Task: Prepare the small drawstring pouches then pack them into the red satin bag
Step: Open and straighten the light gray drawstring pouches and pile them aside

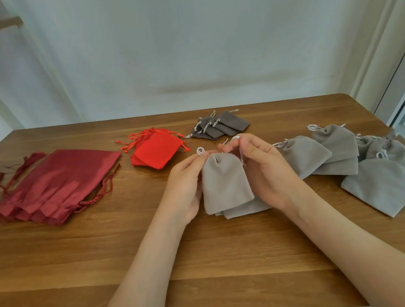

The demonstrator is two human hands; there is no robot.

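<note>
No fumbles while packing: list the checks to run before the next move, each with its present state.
1. Grip on the cords: left hand pinches the loop atop the grey pouch, right hand pinches the cord opposite: ok.
2. Pouch mouth drawn fully shut: gathered, but fingers hide part: cannot tell.
3. Held pouch clear of others: spare pouches lie just beneath it: cannot tell.
4. Mouths of the red satin bags opened to receive: the stack lies flat at the left: not ok.
5. Next pouches at hand: grey pile on the table, right of the hands: ok.
</note>
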